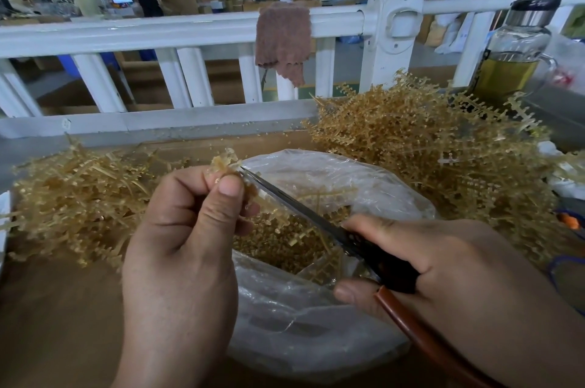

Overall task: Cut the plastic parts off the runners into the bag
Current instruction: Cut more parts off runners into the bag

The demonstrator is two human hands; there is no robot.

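Amber translucent runner (222,163), possibly several, pinched by left hand (190,223) at scissors (300,213) tip.

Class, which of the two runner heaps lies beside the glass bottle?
The right heap, piled high below the bottle; the left heap lies flatter.

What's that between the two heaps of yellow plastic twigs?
A clear plastic bag, open, holding cut parts, as the head view shows.
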